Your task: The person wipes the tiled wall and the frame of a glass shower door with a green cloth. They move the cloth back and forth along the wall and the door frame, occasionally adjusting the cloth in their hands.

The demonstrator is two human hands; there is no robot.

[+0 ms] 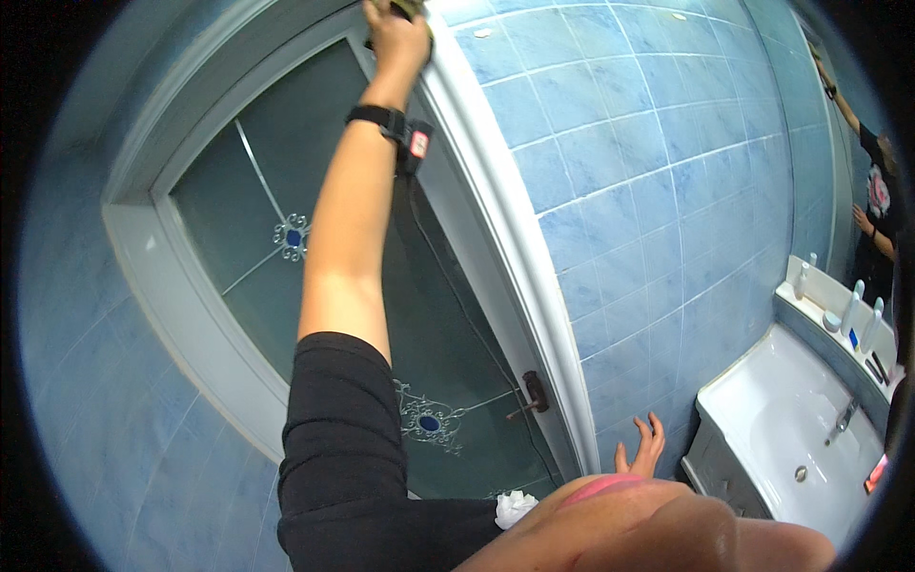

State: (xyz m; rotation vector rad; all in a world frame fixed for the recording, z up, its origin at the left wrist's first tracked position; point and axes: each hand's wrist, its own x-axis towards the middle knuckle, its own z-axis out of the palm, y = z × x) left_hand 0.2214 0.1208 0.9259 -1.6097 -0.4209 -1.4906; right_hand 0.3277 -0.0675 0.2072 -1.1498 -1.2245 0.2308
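Observation:
My left hand point(399, 43) is raised to the top of the white door frame point(493, 179). It grips a yellow-green and dark item point(409, 7), perhaps a cloth or sponge, cut off by the picture's upper edge. A black wristband point(373, 114) circles that wrist, and a small black device point(414, 149) with a red-and-white label hangs from it. Low beside the tiled wall, my right hand point(645, 447) has its fingers apart and nothing in them. Part of it is hidden behind my head.
A frosted glass door point(286, 157) with metal scrollwork has a dark handle point(535, 392). A thin cable point(454, 286) runs down before it. Right are a white washbasin point(765, 400), a shelf point(804, 304) with several toiletries, and a mirror point(815, 171) reflecting me. Blue tiles point(615, 186) cover the wall.

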